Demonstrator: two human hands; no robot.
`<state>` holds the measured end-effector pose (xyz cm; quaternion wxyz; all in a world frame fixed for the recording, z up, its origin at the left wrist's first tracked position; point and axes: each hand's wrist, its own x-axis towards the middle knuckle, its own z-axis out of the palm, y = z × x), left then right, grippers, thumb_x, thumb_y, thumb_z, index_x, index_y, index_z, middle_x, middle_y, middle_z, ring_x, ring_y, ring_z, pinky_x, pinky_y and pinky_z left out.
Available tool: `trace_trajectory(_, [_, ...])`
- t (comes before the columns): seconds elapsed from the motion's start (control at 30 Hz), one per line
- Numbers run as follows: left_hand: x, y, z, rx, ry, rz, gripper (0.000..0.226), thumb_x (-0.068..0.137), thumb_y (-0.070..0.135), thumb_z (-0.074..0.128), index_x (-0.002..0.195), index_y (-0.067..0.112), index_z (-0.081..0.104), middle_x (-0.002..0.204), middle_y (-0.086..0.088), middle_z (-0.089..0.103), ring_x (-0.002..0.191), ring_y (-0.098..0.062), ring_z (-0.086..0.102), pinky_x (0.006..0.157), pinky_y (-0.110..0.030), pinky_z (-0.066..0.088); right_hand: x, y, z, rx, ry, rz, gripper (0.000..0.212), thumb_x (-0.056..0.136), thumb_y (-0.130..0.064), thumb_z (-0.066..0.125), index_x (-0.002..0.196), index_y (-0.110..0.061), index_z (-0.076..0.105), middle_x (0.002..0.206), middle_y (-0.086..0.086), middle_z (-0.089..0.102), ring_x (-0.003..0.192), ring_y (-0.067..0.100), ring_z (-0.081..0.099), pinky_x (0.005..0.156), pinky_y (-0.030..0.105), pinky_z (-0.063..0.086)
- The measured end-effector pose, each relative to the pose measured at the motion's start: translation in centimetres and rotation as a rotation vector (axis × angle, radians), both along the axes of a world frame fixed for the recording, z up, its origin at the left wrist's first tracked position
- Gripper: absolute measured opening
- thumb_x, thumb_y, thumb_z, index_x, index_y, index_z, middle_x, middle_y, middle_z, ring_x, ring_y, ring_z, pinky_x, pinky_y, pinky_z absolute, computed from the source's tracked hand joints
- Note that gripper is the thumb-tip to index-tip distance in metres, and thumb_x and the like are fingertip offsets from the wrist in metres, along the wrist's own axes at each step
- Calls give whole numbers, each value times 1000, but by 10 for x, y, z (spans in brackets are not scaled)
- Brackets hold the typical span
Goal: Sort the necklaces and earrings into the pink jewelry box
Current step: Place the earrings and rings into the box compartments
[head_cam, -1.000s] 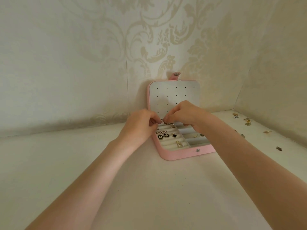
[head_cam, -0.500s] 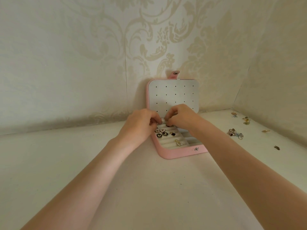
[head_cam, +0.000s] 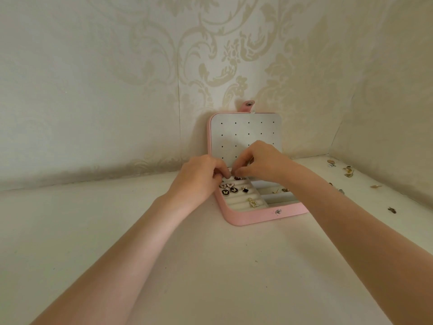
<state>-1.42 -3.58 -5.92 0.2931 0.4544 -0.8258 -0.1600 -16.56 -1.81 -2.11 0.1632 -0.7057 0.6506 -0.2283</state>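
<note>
Pink jewelry box (head_cam: 262, 215) sits open on the white tabletop (head_cam: 210, 277), pushed back against the patterned wall (head_cam: 117, 78). Its lid (head_cam: 243, 134) stands upright against that wall, snap tab at the top and dotted grey lining facing the camera; the base runs its long front edge left to right, slightly angled so the right end lies farther back. Both hands meet over the rear of the ring-roll section. The left hand (head_cam: 199, 179) has its fingers curled, fingertips pinching something small that I cannot make out. The right hand (head_cam: 260, 160) likewise curls, thumb and forefinger pinched together at the same spot. Black round earrings (head_cam: 229, 191) and a gold piece (head_cam: 253, 202) rest in the rolls. Loose jewelry (head_cam: 348, 171) lies scattered well apart, at the right
</note>
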Motion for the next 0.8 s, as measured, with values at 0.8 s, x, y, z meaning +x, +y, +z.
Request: trace_trajectory(0.8, [-1, 1, -1, -3, -4, 15, 27, 84, 6, 52, 91, 24, 71, 92, -2, 69, 87, -20, 62, 77, -27, 46, -4, -4, -7, -51, -115, -74, 9, 80, -7, 66, 82, -11, 73, 55, -6, 51, 51, 4, 42, 42, 5, 32])
